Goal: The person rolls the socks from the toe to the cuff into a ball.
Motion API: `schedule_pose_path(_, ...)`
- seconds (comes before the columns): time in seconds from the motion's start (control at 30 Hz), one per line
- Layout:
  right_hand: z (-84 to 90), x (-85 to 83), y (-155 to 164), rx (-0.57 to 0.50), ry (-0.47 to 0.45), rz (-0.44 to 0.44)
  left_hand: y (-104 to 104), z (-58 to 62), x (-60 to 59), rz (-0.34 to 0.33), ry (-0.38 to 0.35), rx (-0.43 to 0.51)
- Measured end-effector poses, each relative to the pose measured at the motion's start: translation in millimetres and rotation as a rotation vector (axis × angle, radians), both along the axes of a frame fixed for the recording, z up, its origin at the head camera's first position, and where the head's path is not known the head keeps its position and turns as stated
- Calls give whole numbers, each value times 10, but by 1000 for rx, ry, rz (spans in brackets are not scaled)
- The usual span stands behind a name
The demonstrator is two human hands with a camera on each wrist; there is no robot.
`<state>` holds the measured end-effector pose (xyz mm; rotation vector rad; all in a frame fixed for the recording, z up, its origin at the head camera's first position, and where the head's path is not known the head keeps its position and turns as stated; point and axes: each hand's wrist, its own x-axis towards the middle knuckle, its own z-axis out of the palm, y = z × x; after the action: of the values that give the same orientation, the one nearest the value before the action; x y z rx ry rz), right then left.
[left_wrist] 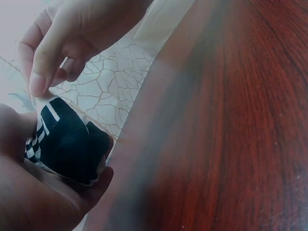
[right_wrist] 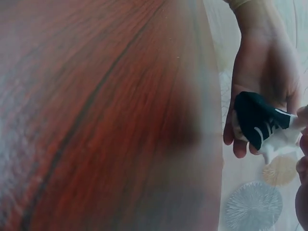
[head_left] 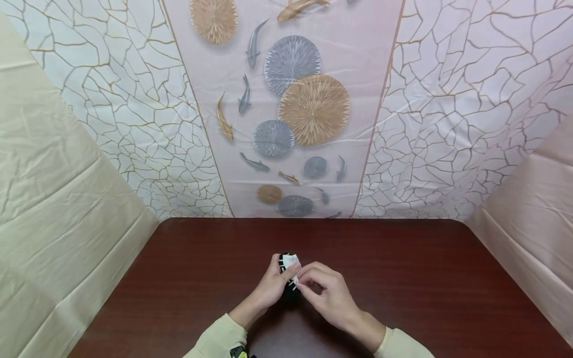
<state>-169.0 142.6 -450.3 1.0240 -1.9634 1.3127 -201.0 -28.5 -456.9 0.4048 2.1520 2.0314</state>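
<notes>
A small, soft black-and-white sock-like cloth point(head_left: 289, 260) is held above the table in front of me. Its black side, with white stripes and a checkered band, shows in the left wrist view point(left_wrist: 72, 142). My left hand point(head_left: 268, 287) grips it from the left, thumb over its white face and fingers behind. At its right edge my right hand point(head_left: 330, 294) pinches a white corner between thumb and fingertip. From the right wrist view, the cloth point(right_wrist: 257, 118) lies against my left palm, its white part stretching toward the right fingers. The fold's inside is hidden.
Below both hands is a dark red-brown wooden table point(head_left: 201, 258) with rounded far corners. A patterned cloth backdrop point(head_left: 313, 164) hangs behind its far edge, and plain beige cloth point(head_left: 58, 209) hangs at the sides. A watch point(head_left: 238, 352) sits on the left sleeve.
</notes>
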Motion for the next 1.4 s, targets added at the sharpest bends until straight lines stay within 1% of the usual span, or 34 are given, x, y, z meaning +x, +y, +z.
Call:
schedule_pose_path(0.07, 21, 13, -5, 26, -6, 29, -5, -2, -3, 5, -6, -6)
schedule_pose_path(0.17, 45, 23, 1, 87, -40, 37, -11, 2, -4, 13, -15, -13)
schedule_pose_path(0.33, 48, 37, 31, 171, -154, 9, -21, 20, 4, 27, -24, -20)
schedule_pose_path(0.4, 49, 44, 39, 172, -200, 26, -24, 26, 9, 31, -22, -24)
schedule_pose_path(0.47, 56, 48, 44, 162, -251, 62, -24, 28, 16, 25, -18, -28)
schedule_pose_path(0.57, 86, 50, 46, 140, -374, 124, -18, 35, 27, 11, 1, -36)
schedule_pose_path(0.67, 124, 39, 51, 100, -541, 137, -4, 45, 33, 5, 33, -39)
schedule_pose_path(0.73, 154, 33, 57, 57, -665, 121, 10, 56, 37, 4, 49, -36)
schedule_pose_path(0.77, 167, 27, 57, 36, -712, 105, 17, 60, 36, 5, 56, -36)
schedule_pose_path(0.83, 191, 16, 61, 11, -782, 72, 27, 70, 39, 8, 58, -34)
schedule_pose_path(0.87, 206, 11, 62, 12, -798, 54, 30, 76, 42, 12, 59, -32)
schedule_pose_path(0.93, 232, -5, 64, 35, -801, 16, 30, 84, 40, 28, 57, -29)
schedule_pose_path(1.0, 254, -21, 71, 68, -797, -2, 21, 90, 39, 43, 51, -22)
schedule_pose_path(1.1, 277, -40, 89, 123, -784, -5, 16, 98, 55, 39, 44, -26)
schedule_pose_path(1.2, 281, -57, 106, 183, -719, 44, 29, 84, 80, 28, 42, -33)
schedule_pose_path(1.3, 282, -71, 111, 222, -656, 114, 64, 74, 98, 30, 41, -30)
schedule_pose_path(1.4, 283, -80, 109, 265, -622, 159, 102, 72, 112, 29, 37, -24)
